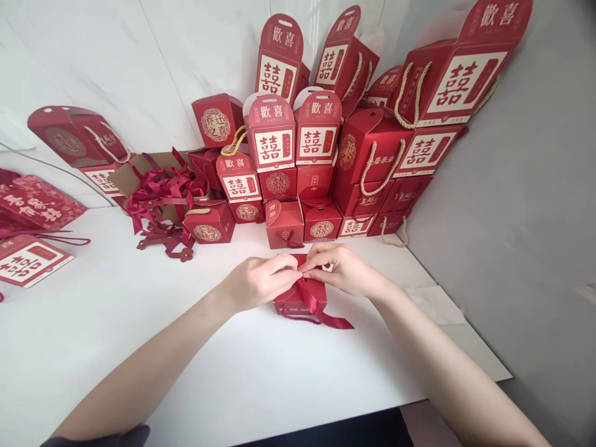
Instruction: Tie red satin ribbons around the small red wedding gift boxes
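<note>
In front of me on the white table stands a small red gift box [285, 302] with a dark red cord handle hanging at its front. A dark red satin ribbon [311, 298] lies over its top, and one tail trails off the front right onto the table. My left hand [261, 282] pinches the ribbon at the top of the box, fingers closed. Meeting it there from the right, my right hand [342, 270] is also closed in a pinch on the ribbon. The fingertips hide the knot or loop between them.
Stacked red gift boxes [272, 146], some with rope handles, line the back wall. An open cardboard box [125, 180] spills ribbons [161, 186] at the back left. Flat red bags [35, 257] lie at the far left. A grey wall [521, 186] bounds the right side.
</note>
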The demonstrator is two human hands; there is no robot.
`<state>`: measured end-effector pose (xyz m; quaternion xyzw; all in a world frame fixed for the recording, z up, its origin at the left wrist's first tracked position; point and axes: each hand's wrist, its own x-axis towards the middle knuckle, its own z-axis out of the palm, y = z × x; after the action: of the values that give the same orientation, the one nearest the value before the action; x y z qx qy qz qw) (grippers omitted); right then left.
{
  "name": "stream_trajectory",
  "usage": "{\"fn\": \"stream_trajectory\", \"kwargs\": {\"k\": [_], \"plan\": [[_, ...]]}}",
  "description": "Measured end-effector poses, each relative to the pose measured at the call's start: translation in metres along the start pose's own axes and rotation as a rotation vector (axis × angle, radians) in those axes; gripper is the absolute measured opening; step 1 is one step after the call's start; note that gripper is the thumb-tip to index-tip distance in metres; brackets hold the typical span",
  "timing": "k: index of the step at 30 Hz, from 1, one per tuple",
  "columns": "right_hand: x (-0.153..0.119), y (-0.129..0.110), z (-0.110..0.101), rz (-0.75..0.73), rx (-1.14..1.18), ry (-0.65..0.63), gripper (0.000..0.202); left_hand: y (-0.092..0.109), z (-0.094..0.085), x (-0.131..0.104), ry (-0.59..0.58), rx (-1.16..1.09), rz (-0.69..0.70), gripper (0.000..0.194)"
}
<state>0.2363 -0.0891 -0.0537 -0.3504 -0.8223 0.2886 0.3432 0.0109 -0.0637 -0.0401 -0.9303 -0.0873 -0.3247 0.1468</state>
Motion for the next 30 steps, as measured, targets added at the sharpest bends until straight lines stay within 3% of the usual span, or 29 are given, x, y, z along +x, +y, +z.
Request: {"fn": "stream_trajectory", "kwargs": {"k": [4, 11, 13, 17, 20, 25, 30], "plan": [[-0.004, 0.003, 0.011, -0.064, 0.015, 0.072, 0.014, -0.001, 0.0, -0.006, 0.006, -0.042, -0.03, 0.007], [-0.007, 0.002, 0.015, -0.124, -0.279, 0.269, 0.01, -0.001, 0.006, -0.012, 0.059, -0.071, -0.07, 0.008], [-0.007, 0.002, 0.012, -0.102, -0.266, 0.255, 0.011, 0.0, 0.006, -0.012, 0.065, -0.063, -0.066, 0.008], [-0.006, 0.003, 0.009, -0.12, -0.142, 0.095, 0.015, 0.0, 0.004, -0.01, 0.04, -0.027, -0.04, 0.006], [-0.005, 0.006, 0.008, -0.138, -0.113, 0.07, 0.014, 0.0, 0.004, -0.009, 0.038, -0.026, -0.05, 0.005], [-0.003, 0.01, 0.013, -0.201, -0.191, 0.131, 0.01, -0.001, 0.007, -0.011, 0.038, -0.018, -0.088, 0.004], [-0.005, 0.003, 0.014, -0.257, -0.415, 0.288, 0.014, 0.0, 0.008, -0.011, 0.042, -0.011, -0.095, 0.006]]}}
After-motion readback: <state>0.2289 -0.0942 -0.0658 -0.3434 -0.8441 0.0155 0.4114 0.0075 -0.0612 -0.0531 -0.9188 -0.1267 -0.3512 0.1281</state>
